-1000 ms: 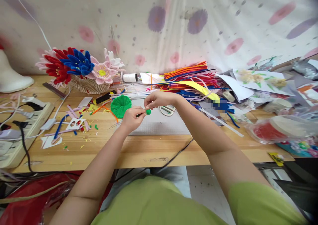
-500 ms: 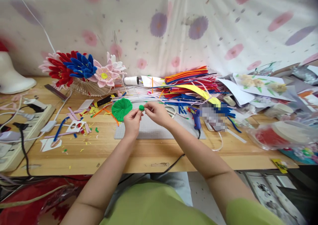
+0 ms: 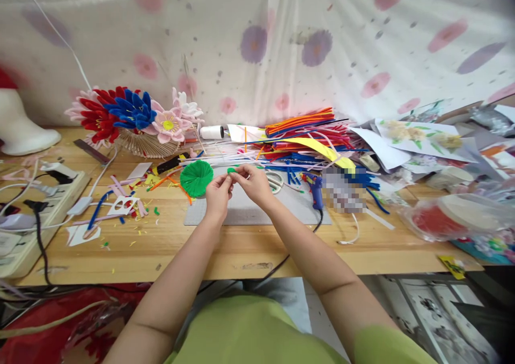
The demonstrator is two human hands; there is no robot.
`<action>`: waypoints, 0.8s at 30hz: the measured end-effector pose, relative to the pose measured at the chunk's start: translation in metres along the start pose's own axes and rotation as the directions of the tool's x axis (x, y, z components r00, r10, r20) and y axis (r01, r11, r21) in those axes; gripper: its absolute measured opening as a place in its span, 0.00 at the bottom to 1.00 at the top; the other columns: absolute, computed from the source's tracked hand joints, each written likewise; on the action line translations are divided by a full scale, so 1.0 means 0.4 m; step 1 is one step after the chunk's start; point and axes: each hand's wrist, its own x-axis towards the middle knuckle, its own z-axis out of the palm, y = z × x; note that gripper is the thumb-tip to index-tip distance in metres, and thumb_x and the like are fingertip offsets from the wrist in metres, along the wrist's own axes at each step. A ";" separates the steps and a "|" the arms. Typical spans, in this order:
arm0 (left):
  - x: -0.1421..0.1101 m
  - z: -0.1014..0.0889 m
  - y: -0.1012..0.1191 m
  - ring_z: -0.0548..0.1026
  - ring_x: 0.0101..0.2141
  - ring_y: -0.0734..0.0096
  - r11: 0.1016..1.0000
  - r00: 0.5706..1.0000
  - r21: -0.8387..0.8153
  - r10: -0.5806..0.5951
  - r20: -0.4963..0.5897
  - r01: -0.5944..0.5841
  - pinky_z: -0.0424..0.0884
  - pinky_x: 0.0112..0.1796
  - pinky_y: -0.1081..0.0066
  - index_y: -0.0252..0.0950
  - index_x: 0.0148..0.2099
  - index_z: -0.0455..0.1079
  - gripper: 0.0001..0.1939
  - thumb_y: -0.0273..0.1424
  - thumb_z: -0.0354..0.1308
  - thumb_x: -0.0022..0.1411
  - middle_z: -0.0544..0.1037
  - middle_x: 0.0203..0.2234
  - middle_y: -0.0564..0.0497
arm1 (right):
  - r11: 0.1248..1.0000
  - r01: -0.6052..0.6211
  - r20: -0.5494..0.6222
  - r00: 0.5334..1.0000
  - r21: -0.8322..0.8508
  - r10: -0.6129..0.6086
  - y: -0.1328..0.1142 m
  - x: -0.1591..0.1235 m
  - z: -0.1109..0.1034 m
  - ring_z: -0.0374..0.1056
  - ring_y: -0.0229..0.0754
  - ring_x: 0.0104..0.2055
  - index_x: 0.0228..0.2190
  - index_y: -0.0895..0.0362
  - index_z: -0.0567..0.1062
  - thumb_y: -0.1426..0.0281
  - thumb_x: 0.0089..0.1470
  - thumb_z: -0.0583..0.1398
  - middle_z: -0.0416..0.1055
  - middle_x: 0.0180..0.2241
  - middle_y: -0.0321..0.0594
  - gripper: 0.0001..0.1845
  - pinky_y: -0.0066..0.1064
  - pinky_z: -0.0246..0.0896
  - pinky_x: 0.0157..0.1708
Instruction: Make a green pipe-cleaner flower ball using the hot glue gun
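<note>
Small green piece [image 3: 232, 170] pinched in both hands

Held up over the grey mat [image 3: 257, 216] on the desk [image 3: 156, 249]. From where I'm standing: left hand [image 3: 219, 194], grip closed on it; right hand [image 3: 254, 183], same, fingertips meeting there. Round green disc [image 3: 196, 178] just beside left hand, to its left. Blue glue gun [image 3: 317, 191] at mat's right end. Orange stems [image 3: 300, 121] bundled behind; flowers [image 3: 134, 109] back left.
</note>
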 end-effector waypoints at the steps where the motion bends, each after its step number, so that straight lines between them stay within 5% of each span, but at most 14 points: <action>1: -0.001 0.001 0.003 0.59 0.17 0.84 1.000 1.000 -0.021 -0.017 0.003 0.017 0.46 0.15 0.80 0.34 0.31 0.67 0.13 0.31 0.62 0.40 0.64 0.16 0.58 | 1.000 -0.004 0.002 1.000 0.008 0.004 0.003 0.001 -0.001 0.65 0.35 0.28 0.30 0.58 0.72 0.63 0.49 0.58 0.72 0.26 0.36 0.10 0.27 0.56 0.31; 5: -0.003 0.010 0.009 0.62 0.17 0.83 0.992 0.999 -0.122 -0.026 0.020 0.028 0.45 0.14 0.80 0.37 0.38 0.63 0.17 0.30 0.60 0.42 0.65 0.18 0.60 | 1.000 0.004 0.010 1.000 0.020 -0.004 0.012 0.004 0.002 0.66 0.35 0.29 0.28 0.57 0.72 0.64 0.50 0.58 0.73 0.27 0.37 0.09 0.27 0.56 0.31; 11: 0.005 0.031 0.003 0.57 0.15 0.86 0.989 0.997 -0.135 0.058 -0.055 -0.065 0.45 0.14 0.80 0.35 0.31 0.64 0.14 0.37 0.63 0.45 0.63 0.17 0.60 | 0.999 -0.046 0.002 0.999 0.003 0.046 0.015 0.004 0.017 0.64 0.35 0.26 0.28 0.57 0.73 0.62 0.50 0.57 0.71 0.23 0.34 0.11 0.26 0.54 0.27; 24: 0.032 0.013 0.003 0.61 0.15 0.87 0.943 0.975 -0.251 -0.221 0.021 0.219 0.44 0.11 0.84 0.29 0.24 0.67 0.12 0.32 0.66 0.45 0.65 0.16 0.56 | 0.969 -0.009 -0.097 0.995 -0.248 -0.016 0.008 0.005 0.021 0.65 0.36 0.29 0.27 0.56 0.72 0.66 0.49 0.59 0.70 0.24 0.35 0.06 0.27 0.54 0.30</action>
